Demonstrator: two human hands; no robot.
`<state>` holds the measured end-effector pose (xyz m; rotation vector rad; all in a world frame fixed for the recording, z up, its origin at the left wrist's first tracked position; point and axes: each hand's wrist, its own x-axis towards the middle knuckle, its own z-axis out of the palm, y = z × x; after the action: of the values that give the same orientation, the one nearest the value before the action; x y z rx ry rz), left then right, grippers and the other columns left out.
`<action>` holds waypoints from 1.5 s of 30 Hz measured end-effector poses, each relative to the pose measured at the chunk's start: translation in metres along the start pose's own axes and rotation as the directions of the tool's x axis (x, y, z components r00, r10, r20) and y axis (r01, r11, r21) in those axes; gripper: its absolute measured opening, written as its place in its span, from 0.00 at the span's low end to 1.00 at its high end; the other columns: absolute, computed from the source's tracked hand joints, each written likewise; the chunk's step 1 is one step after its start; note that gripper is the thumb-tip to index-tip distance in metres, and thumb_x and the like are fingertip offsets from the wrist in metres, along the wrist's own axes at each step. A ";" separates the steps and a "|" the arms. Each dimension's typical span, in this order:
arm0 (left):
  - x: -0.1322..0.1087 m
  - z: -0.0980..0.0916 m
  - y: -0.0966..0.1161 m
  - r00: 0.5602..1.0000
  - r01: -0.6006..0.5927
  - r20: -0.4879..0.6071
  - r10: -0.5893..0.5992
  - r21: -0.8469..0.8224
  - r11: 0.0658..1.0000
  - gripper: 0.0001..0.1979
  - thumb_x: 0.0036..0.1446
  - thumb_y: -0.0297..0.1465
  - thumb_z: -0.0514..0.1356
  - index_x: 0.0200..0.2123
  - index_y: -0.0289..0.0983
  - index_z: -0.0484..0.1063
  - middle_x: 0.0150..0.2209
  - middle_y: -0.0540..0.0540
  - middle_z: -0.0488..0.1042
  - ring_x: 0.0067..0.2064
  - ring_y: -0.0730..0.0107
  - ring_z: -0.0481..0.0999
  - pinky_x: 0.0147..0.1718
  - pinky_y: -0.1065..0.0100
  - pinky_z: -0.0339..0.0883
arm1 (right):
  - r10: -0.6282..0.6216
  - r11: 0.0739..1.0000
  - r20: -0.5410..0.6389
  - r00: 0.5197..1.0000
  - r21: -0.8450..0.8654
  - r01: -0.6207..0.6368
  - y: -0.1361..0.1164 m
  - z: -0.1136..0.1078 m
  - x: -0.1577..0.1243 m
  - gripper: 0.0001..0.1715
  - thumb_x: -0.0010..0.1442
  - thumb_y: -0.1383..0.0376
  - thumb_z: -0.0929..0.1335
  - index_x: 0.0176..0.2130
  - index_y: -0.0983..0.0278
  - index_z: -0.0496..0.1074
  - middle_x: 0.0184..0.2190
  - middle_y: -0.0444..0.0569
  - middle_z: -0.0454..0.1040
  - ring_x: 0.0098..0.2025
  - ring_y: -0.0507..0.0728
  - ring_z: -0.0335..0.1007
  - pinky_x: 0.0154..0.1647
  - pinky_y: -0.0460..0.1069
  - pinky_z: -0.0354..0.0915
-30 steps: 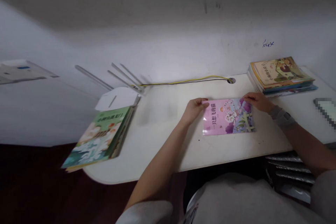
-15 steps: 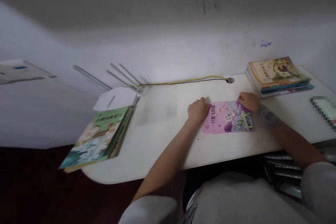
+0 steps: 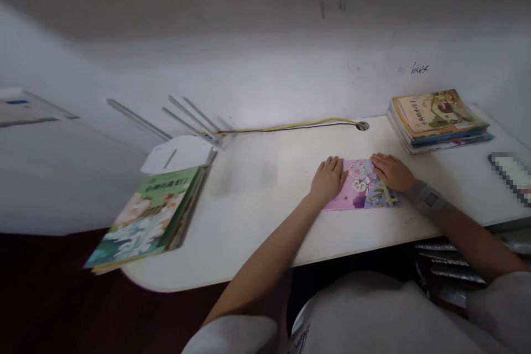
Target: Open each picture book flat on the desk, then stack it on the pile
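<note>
pink book (image 3: 364,192), Chinese title hidden under hands

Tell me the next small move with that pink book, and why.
Probably slide the pink book toward the near table edge and lift it. Both the left hand and right hand lie flat on its cover, pressing it down, and no fingers are under an edge, so it cannot be picked up as is.

A pink picture book (image 3: 364,192) is pressed flat on the white desk (image 3: 265,215), right of centre, by the left hand (image 3: 329,180) and right hand (image 3: 391,171) (both palm down). Book stacks (image 3: 438,119) (image 3: 143,218) are seen at upper right and lower left.
</note>
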<state>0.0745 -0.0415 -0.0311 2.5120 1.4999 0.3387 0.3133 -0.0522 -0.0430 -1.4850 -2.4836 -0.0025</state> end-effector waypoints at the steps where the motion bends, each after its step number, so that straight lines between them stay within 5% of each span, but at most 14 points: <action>1: -0.001 -0.003 -0.006 1.000 0.005 -0.005 -0.005 -0.005 1.000 0.23 0.66 0.36 0.46 0.60 0.32 0.61 0.62 0.35 0.61 0.64 0.55 0.58 0.62 0.55 0.50 | 0.025 1.000 -0.006 1.000 -0.006 -0.025 0.007 -0.001 -0.006 0.26 0.67 0.61 0.55 0.59 0.67 0.64 0.60 0.56 0.66 0.62 0.62 0.59 0.59 0.59 0.56; 4: -0.002 -0.010 -0.019 0.999 0.038 -0.029 -0.038 -0.021 0.999 0.19 0.66 0.34 0.46 0.56 0.35 0.65 0.57 0.38 0.67 0.59 0.60 0.65 0.58 0.60 0.56 | 0.059 0.998 -0.017 0.998 -0.028 -0.060 0.019 -0.001 -0.016 0.27 0.67 0.61 0.55 0.60 0.67 0.63 0.61 0.57 0.64 0.62 0.62 0.59 0.59 0.59 0.57; 12: 0.024 -0.017 -0.016 0.978 0.198 -0.056 -0.201 -0.051 0.979 0.16 0.62 0.39 0.51 0.37 0.34 0.73 0.43 0.32 0.72 0.52 0.46 0.68 0.52 0.49 0.58 | 0.086 0.994 -0.008 0.996 -0.063 -0.087 0.008 0.000 -0.015 0.27 0.67 0.62 0.55 0.60 0.70 0.63 0.62 0.56 0.63 0.63 0.63 0.58 0.60 0.60 0.56; 18: 0.040 -0.025 -0.030 0.948 0.310 0.015 -0.318 -0.276 0.910 0.14 0.57 0.40 0.57 0.25 0.37 0.69 0.33 0.39 0.74 0.43 0.54 0.74 0.43 0.59 0.65 | 0.093 0.994 -0.026 0.995 -0.054 -0.095 0.008 0.002 -0.016 0.26 0.67 0.62 0.55 0.60 0.68 0.63 0.62 0.56 0.63 0.62 0.63 0.59 0.59 0.60 0.56; 22: 0.022 -0.037 -0.043 0.924 0.368 0.111 -0.366 -0.520 0.771 0.15 0.59 0.42 0.54 0.31 0.37 0.70 0.28 0.44 0.75 0.33 0.64 0.75 0.33 0.65 0.68 | 0.086 0.995 -0.041 0.995 -0.046 -0.087 0.009 0.004 -0.016 0.26 0.67 0.62 0.56 0.60 0.66 0.63 0.61 0.55 0.64 0.62 0.63 0.58 0.59 0.59 0.56; 26: -0.020 -0.050 -0.046 0.900 0.432 0.293 -0.323 -0.699 0.570 0.18 0.58 0.45 0.56 0.37 0.34 0.71 0.30 0.41 0.77 0.29 0.69 0.76 0.29 0.67 0.71 | 0.091 0.995 -0.055 0.994 -0.046 -0.094 0.009 0.006 -0.016 0.26 0.67 0.62 0.55 0.60 0.67 0.64 0.60 0.56 0.65 0.62 0.63 0.59 0.59 0.60 0.56; 30: -0.060 -0.052 -0.036 0.785 0.620 0.589 -0.194 -0.739 0.263 0.17 0.51 0.44 0.64 0.29 0.34 0.74 0.24 0.44 0.75 0.23 0.74 0.72 0.22 0.73 0.69 | 0.088 0.995 -0.057 0.995 -0.036 -0.090 0.009 0.007 -0.016 0.26 0.67 0.62 0.55 0.60 0.67 0.63 0.61 0.57 0.64 0.62 0.63 0.59 0.59 0.61 0.56; 36: -0.076 -0.047 -0.005 0.852 0.467 0.441 -0.283 -0.884 0.027 0.14 0.51 0.35 0.65 0.40 0.35 0.75 0.39 0.43 0.78 0.34 0.72 0.76 0.29 0.73 0.74 | 0.110 0.993 -0.057 0.992 0.052 -0.107 0.014 0.009 -0.015 0.26 0.66 0.62 0.55 0.59 0.68 0.64 0.61 0.59 0.64 0.62 0.64 0.59 0.60 0.61 0.57; 39: -0.075 -0.049 0.007 0.881 0.392 0.374 -0.289 -0.920 0.002 0.17 0.49 0.36 0.66 0.43 0.35 0.74 0.42 0.44 0.77 0.35 0.72 0.76 0.30 0.74 0.75 | 0.161 0.969 -0.113 0.980 0.207 -0.135 0.018 0.004 -0.018 0.27 0.66 0.59 0.56 0.61 0.65 0.62 0.62 0.58 0.62 0.63 0.62 0.57 0.61 0.59 0.58; 45: -0.048 -0.052 0.027 0.950 0.233 0.239 -0.203 -0.971 -0.051 0.19 0.47 0.37 0.69 0.41 0.34 0.74 0.37 0.47 0.78 0.32 0.74 0.76 0.29 0.75 0.75 | 0.349 0.855 -0.338 0.874 0.496 -0.149 0.041 -0.043 -0.038 0.33 0.64 0.48 0.59 0.61 0.61 0.63 0.59 0.54 0.66 0.62 0.63 0.59 0.62 0.60 0.56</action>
<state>0.0599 -0.0935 0.0217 0.9750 0.8976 0.9227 0.3749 -0.0705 -0.0143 -1.4108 -1.7729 0.2667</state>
